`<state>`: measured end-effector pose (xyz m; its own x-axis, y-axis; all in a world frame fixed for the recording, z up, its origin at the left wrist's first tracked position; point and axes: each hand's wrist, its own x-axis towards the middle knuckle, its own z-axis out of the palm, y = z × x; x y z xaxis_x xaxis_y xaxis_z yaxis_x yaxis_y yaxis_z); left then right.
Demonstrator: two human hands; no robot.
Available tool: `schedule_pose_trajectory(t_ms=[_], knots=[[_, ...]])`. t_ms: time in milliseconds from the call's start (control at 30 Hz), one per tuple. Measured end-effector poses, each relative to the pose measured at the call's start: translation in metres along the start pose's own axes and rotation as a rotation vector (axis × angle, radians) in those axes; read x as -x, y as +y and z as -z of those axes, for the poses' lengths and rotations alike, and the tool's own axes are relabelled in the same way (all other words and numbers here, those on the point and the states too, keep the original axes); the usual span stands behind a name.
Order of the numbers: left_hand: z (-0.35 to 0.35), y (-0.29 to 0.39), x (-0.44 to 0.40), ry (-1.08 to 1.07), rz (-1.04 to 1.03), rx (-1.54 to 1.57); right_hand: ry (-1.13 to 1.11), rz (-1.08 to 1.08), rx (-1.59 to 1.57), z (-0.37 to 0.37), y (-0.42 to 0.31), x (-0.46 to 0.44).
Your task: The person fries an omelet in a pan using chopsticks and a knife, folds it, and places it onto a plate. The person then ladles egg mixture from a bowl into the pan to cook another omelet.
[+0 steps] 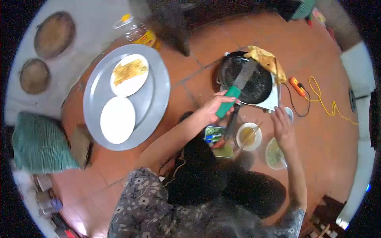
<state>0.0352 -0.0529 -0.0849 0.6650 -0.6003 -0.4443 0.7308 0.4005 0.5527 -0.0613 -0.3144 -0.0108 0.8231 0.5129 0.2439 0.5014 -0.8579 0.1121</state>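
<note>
My left hand [217,108] grips the green handle of a flat-bladed spatula [245,74], its grey blade over the black frying pan [234,65]. A folded yellow omelette [266,62] lies across the pan's far right rim, touching the blade tip. My right hand [282,125] is right of the pan. A thin dark chopstick [277,79] runs from its blurred fingertips up across the omelette. Below the pan stands a white bowl [258,141] of yellowish liquid with chopsticks resting in it. A bowl with green pieces [273,152] is beside my right forearm.
A large metal tray [154,115] on the left carries a plate of omelette [130,74] and a bare white plate [118,119]. An oil bottle [145,36] stands behind it. An orange socket [297,86] with a yellow cord lies right. A small container [214,133] is near my knees.
</note>
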Motion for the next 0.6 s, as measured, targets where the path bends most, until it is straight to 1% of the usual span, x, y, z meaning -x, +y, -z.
schedule_pose_trajectory(t_ms=[33,100,133,167,233,300,333,367,400,433,467,500,533,567,600], knots=[[-0.001,0.0,0.006,-0.011,-0.033,0.013,0.07,0.025,-0.021,-0.003,0.001,0.001],[-0.009,0.002,0.028,-0.016,-0.101,0.032,0.101,0.037,-0.02,0.011,-0.011,-0.004],[-0.012,0.002,0.041,-0.001,-0.137,0.02,0.183,0.065,-0.058,0.011,-0.015,-0.002],[-0.014,0.0,0.054,0.001,-0.194,-0.014,0.199,0.076,-0.041,0.017,-0.021,-0.002],[-0.02,-0.023,0.088,0.026,-0.329,-0.146,0.289,0.111,0.002,0.017,-0.036,0.027],[-0.035,-0.054,0.129,0.067,-0.434,-0.193,0.381,0.193,0.033,0.032,-0.048,0.056],[-0.036,-0.064,0.158,0.06,-0.506,-0.237,0.418,0.226,0.081,0.038,-0.066,0.067],[-0.048,-0.086,0.188,0.111,-0.589,-0.295,0.456,0.251,0.074,0.047,-0.076,0.087],[-0.051,-0.095,0.219,0.127,-0.625,-0.294,0.506,0.329,0.021,0.059,-0.091,0.088],[-0.056,-0.115,0.253,0.181,-0.695,-0.308,0.569,0.398,-0.027,0.069,-0.108,0.102],[-0.061,-0.123,0.278,0.25,-0.752,-0.297,0.59,0.487,-0.046,0.079,-0.114,0.095],[-0.066,-0.14,0.306,0.263,-0.775,-0.299,0.613,0.561,-0.111,0.088,-0.126,0.102],[-0.07,-0.159,0.336,0.344,-0.812,-0.309,0.63,0.637,-0.179,0.095,-0.14,0.11],[-0.059,-0.149,0.358,0.435,-0.808,-0.282,0.558,0.664,-0.208,0.099,-0.156,0.085],[-0.057,-0.159,0.382,0.446,-0.821,-0.282,0.581,0.713,-0.246,0.101,-0.175,0.082]])
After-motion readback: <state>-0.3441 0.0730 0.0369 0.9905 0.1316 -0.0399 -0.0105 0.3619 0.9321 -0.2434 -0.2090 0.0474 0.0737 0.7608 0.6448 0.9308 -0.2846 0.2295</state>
